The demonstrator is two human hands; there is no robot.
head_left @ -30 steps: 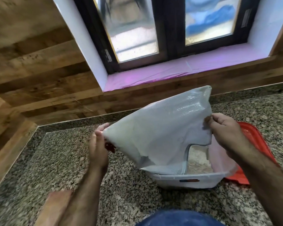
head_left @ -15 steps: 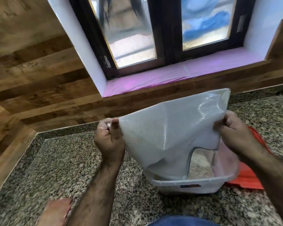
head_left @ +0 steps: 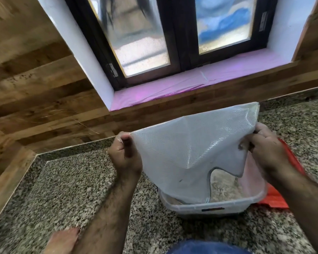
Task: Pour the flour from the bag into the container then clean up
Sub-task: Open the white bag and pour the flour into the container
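A white woven flour bag (head_left: 187, 158) hangs upside down over a clear plastic container (head_left: 209, 208) that stands on the granite counter. The bag's mouth dips into the container. Pale flour (head_left: 222, 189) lies inside the container. My left hand (head_left: 125, 154) pinches the bag's upper left corner. My right hand (head_left: 264, 149) grips the bag's upper right edge. The bag looks slack and nearly flat.
A red lid (head_left: 281, 195) lies under and to the right of the container. The speckled granite counter (head_left: 62, 189) meets a wooden wall behind, with a window and a pink sill (head_left: 191, 83) above. A bare foot (head_left: 62, 241) shows at the lower left.
Both hands have lifted the bag's bottom corners higher and spread them apart, so the bag hangs straighter over the container. The left hand's grip turned from open fingers to a pinch.
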